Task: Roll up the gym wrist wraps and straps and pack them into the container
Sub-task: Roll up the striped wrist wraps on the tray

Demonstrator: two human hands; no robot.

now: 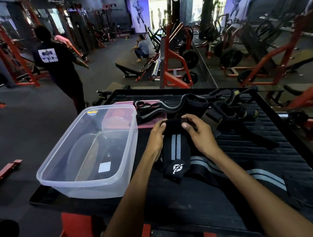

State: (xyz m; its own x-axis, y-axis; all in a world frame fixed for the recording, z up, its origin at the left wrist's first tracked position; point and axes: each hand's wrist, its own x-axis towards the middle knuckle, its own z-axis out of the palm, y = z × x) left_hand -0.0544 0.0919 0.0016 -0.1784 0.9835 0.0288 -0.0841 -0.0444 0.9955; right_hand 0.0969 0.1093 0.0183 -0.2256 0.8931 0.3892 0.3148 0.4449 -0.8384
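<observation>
Rolling is being started on one wrist wrap [176, 149], whose far end is being pinched and curled over by the fingers of the left hand [157, 136] and the right hand [197, 131], while its logo end is lying flat on the desk [190, 205]. Nothing is being held inside the clear container [87, 152], which is standing just beside the wrap on the left, so packing is judged not yet begun. Several pieces are waiting unrolled: a striped wrap [242, 170] near the right forearm, another striped wrap [152, 109] draped over a pink lid [147, 125], and tangled straps [228, 108] beyond the hands.
</observation>
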